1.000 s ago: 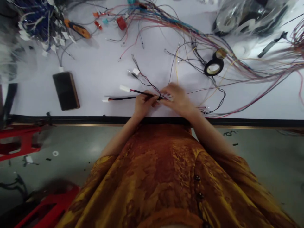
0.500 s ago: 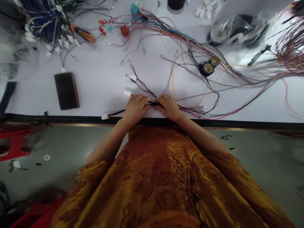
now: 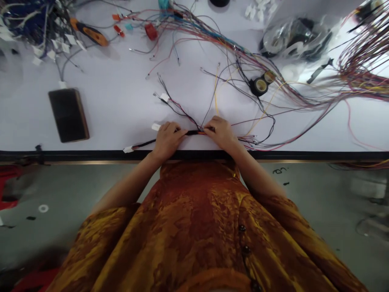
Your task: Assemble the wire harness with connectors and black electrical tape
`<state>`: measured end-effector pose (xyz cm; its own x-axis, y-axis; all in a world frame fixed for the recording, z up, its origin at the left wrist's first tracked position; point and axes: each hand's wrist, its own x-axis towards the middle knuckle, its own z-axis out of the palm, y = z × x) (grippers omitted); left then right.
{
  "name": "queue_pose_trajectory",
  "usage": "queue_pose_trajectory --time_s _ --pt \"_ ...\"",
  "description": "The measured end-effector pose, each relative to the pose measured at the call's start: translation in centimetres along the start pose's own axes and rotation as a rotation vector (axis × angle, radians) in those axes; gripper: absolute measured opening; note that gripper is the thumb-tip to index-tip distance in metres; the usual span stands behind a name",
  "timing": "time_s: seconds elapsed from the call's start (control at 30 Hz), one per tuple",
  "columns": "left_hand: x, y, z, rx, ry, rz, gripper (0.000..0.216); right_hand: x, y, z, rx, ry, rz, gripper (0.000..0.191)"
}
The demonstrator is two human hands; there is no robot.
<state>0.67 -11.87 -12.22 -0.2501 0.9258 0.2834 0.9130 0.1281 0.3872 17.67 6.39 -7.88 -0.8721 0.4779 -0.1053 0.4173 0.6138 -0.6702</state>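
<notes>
Close to the table's front edge, my left hand is closed around a black-wrapped wire harness. My right hand pinches the same harness a little further right, where red and orange wires show. Between the hands a short wrapped stretch is visible, and a branch of thin wires leaves it toward the upper left. A white connector ends the harness on the left. Another white connector lies just beside my left hand. Loose wire ends with terminals come out right of my right hand.
A phone lies at left, below a heap of blue and white wires and an orange-black tool. A long loom of coloured wires crosses the back. Tape rolls and a clear plastic bag are at right.
My hands have moved slightly apart, so more of the black-wrapped harness shows between them. My right fingers have bent into a tighter pinch. The whole view has shifted a little.
</notes>
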Motion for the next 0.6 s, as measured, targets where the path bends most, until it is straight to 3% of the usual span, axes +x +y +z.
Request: queue_pose_trajectory --time_s 0.17,0.27,0.33,0.43,0.53,0.6 --pt "0.1 0.2 -0.1 0.008 0.005 0.017 0.018 1.3 -1.0 0.0 -0.027 -0.071 0.043 0.007" --pt "0.2 0.1 -0.2 -0.018 -0.019 0.001 0.018 2.0 -0.8 0.2 0.096 -0.017 0.131 0.018" --pt "0.3 0.0 -0.2 -0.040 -0.027 0.002 0.018 2.4 -0.6 0.2 0.309 0.045 0.268 0.030" --pt "0.4 -0.3 -0.2 -0.067 -0.030 0.010 0.018 3.4 -0.2 -0.9 0.804 0.156 0.479 0.040" --pt "0.3 -0.4 -0.4 -0.095 -0.050 0.000 0.020 4.8 0.5 -3.4 1.279 0.379 0.415 0.048" --pt "0.3 -0.4 -0.6 -0.119 -0.072 -0.014 0.021 5.8 0.6 -5.3 1.395 0.517 0.283 0.049"
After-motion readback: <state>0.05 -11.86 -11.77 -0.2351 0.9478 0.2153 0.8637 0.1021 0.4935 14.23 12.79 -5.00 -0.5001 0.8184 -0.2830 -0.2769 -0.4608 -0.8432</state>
